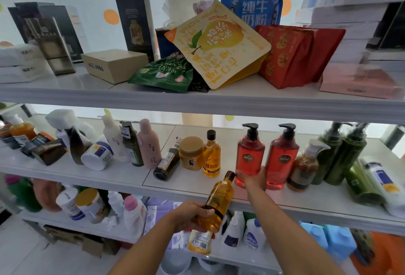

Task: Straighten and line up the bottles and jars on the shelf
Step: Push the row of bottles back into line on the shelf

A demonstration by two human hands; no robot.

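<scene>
My left hand (190, 215) grips an amber bottle with a black cap (219, 202), held tilted in front of the middle shelf's (197, 189) front edge. My right hand (255, 179) wraps the base of a red pump bottle (249, 154); a second red pump bottle (282, 156) stands right beside it. A matching amber bottle (211, 154) stands upright next to a gold-lidded jar (191, 153). A dark bottle (167, 163) lies on its side. Further left are a pink bottle (150, 143), a green bottle (131, 143) and a tipped white jar (97, 154).
Brown and green pump bottles (341, 152) stand at the right, with a white bottle (383, 185) lying down beside them. The top shelf holds snack pouches (219, 42) and boxes (115, 64). The bottom shelf holds detergent bottles (133, 213) and tubs.
</scene>
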